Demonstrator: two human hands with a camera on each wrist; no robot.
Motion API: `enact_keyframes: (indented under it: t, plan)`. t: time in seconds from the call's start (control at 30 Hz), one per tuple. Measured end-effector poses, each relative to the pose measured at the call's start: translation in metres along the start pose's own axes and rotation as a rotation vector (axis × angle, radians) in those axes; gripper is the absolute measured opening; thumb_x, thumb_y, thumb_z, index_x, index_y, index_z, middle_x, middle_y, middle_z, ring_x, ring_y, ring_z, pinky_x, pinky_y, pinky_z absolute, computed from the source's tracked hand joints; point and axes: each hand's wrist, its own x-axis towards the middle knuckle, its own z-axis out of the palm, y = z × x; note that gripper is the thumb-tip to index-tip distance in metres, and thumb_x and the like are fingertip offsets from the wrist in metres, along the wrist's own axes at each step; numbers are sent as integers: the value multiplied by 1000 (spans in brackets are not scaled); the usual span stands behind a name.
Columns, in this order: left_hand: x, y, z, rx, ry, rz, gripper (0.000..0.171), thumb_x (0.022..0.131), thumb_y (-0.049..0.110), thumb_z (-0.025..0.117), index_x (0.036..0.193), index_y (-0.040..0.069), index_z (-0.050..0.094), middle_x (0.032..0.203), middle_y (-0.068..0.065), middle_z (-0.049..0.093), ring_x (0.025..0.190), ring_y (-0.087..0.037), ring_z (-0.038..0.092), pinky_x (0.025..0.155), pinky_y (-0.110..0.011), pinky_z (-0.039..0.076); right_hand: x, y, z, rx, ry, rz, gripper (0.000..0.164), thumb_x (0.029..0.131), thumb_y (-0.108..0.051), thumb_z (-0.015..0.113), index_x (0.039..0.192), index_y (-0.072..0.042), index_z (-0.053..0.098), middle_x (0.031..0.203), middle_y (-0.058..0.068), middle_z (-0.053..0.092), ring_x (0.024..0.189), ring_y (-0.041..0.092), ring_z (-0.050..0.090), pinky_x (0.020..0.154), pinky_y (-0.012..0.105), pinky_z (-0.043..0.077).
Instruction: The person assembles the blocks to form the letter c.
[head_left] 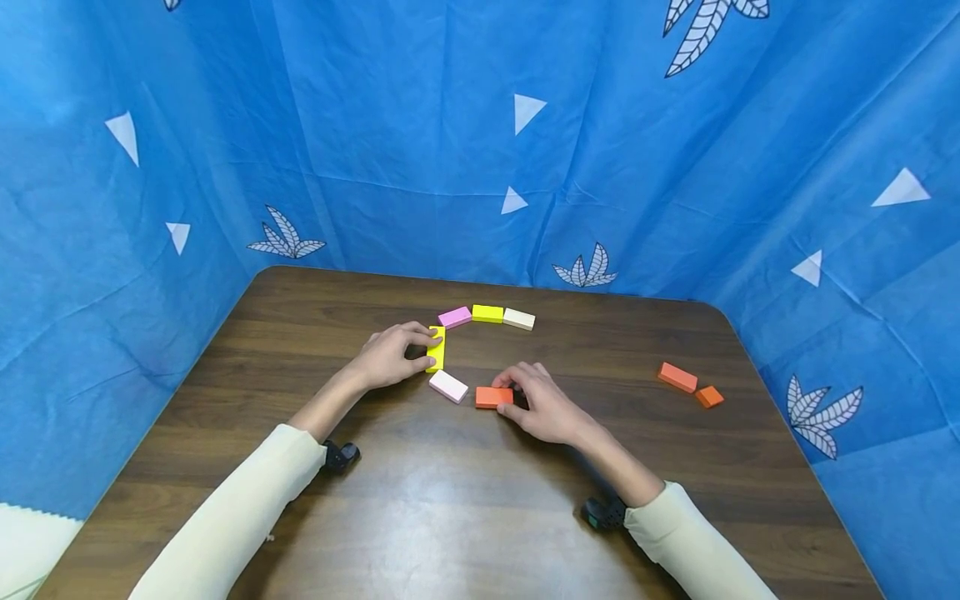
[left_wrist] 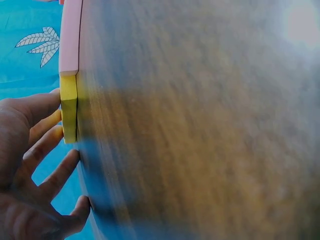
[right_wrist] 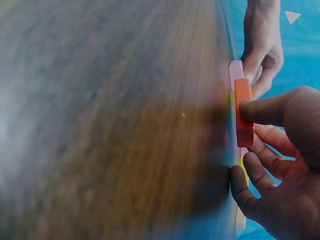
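Note:
My left hand [head_left: 393,354] pinches a yellow block [head_left: 437,354], with the thumb near its front end and fingers at its far end. Just in front of that block lies a pale pink block [head_left: 448,386], also seen in the left wrist view. To its right, my right hand [head_left: 546,406] grips an orange-red block [head_left: 489,398] between thumb and fingers. In the right wrist view the thumb presses one face of this orange-red block [right_wrist: 243,112]. Behind the left fingertips a pink block [head_left: 455,317], another yellow block [head_left: 487,313] and a cream block [head_left: 519,319] form a curved row.
At the right of the wooden table [head_left: 405,517] lie an orange-red block [head_left: 677,377] and a smaller orange block [head_left: 709,397]. A blue patterned curtain [head_left: 420,167] hangs behind the table and along its sides.

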Motion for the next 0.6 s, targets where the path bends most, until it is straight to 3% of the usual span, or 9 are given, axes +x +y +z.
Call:
enact_keyframes:
  t: [0.6]
  plan:
    - [-1, 1, 0, 1, -2, 3, 43, 101, 35, 76, 141, 20, 73, 152, -3, 65, 146, -33, 57, 118, -70, 37, 8, -3, 7, -28, -26, -7, 27, 99, -18, 79, 123, -14, 69, 122, 2, 70, 116, 20, 54, 102, 44, 49]
